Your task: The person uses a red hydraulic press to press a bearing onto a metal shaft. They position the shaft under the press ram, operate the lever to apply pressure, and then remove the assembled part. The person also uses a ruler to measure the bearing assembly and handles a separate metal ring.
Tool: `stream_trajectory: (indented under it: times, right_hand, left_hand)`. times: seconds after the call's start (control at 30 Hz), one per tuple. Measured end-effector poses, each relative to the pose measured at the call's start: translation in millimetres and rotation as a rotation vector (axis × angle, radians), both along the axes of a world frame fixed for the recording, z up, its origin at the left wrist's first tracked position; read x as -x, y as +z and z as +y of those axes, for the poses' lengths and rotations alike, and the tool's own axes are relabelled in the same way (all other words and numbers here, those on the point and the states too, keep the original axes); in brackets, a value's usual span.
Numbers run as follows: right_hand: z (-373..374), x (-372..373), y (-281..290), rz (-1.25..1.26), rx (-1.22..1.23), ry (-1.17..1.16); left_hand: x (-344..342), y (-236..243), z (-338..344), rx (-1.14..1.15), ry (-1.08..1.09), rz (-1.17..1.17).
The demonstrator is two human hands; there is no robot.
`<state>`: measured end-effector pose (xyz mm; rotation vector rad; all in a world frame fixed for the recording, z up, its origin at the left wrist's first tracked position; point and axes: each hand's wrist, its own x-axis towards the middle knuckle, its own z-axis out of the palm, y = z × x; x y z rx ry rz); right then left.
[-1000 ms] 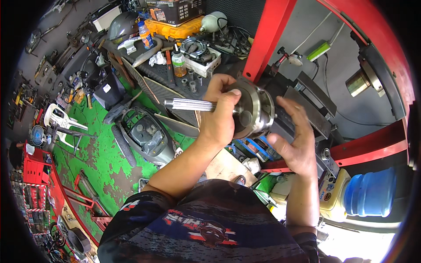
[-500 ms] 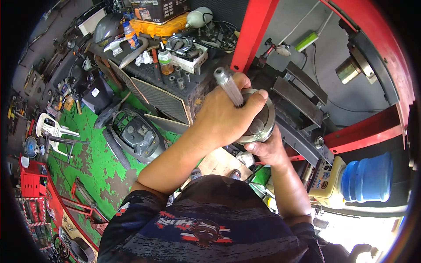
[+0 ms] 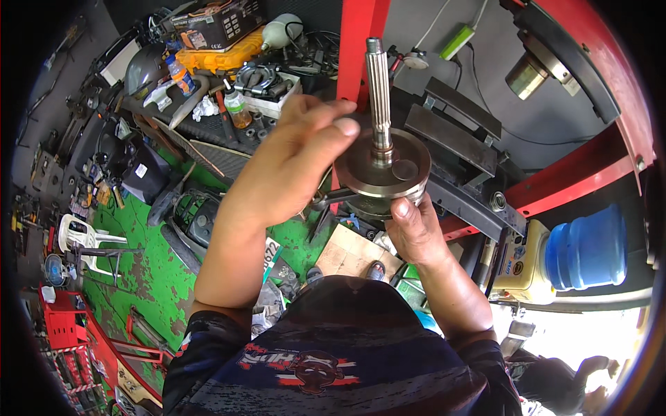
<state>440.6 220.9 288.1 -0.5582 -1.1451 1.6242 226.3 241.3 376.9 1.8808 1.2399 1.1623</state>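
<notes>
A steel crankshaft (image 3: 368, 175) is held up in front of me, its splined shaft (image 3: 379, 93) pointing upward and threaded at the tip. What looks like a connecting rod (image 3: 334, 197) sticks out to the left, below the upper round web. My right hand (image 3: 420, 232) grips the crankshaft from below on the right, thumb against the lower web; its other fingers are mostly hidden behind the metal. To the left of the shaft, my left hand (image 3: 288, 163) is off the shaft, with fingers extended and nothing visible in them.
A red press frame (image 3: 357, 52) with dark steel blocks (image 3: 461, 132) stands ahead and right. On the cluttered bench are a white parts tray (image 3: 274, 104) and a dropper bottle (image 3: 238, 107). A blue water jug (image 3: 586, 246) sits at right, a partly stripped scooter (image 3: 198, 218) at left.
My left hand has let go of the crankshaft and moved left. The crankshaft now stands more upright, held by my right hand, and the view has shifted.
</notes>
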Motion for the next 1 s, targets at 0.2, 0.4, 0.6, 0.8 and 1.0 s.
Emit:
stream_trajectory:
  times: [0.2, 0.4, 0.6, 0.8, 1.0]
  right_hand:
    - [0, -2, 13, -0.036, -0.084, -0.062]
    - [-6, 2, 18, -0.077, -0.056, -0.121]
    - [-7, 3, 23, -0.065, -0.085, -0.142]
    - [-11, 4, 28, -0.092, -0.125, -0.18]
    - [-10, -2, 30, -0.066, -0.122, -0.161]
  left_hand:
    - [6, 4, -20, -0.356, -0.056, 0.093]
    - [-13, 5, -29, -0.542, -0.091, 0.308]
    - [-17, 1, -23, -0.536, -0.118, 0.303]
    - [-18, 1, -23, -0.566, -0.113, 0.317]
    - [-20, 6, -28, -0.56, -0.113, 0.336]
